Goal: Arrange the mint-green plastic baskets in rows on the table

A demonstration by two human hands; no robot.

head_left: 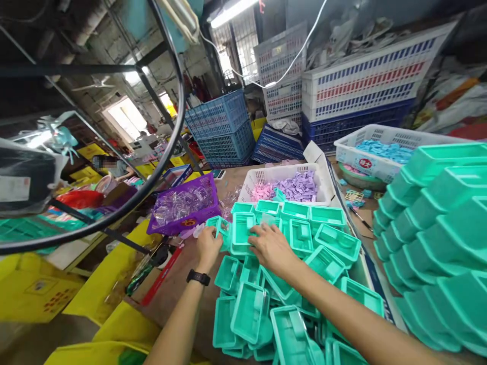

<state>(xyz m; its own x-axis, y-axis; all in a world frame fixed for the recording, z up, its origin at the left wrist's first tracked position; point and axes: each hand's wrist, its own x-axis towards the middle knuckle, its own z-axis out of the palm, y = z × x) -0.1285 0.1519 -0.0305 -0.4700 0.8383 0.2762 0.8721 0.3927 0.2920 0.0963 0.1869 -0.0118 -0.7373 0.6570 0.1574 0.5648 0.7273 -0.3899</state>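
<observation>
My brown worktable (178,284) fills the lower middle of the frame. On it lie loose teal trays (300,238) at centre, a purple basket (185,205) to their left and a white basket (286,185) above them.

Left hand (208,247) holds a teal tray (220,226); right hand (271,247) rests on the tray pile (304,238).

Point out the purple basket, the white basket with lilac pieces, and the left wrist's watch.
purple basket (178,223): head view, on its front wall.
white basket with lilac pieces (262,175): head view, on its left wall.
watch (198,277): head view, on the black band at the left wrist.
</observation>
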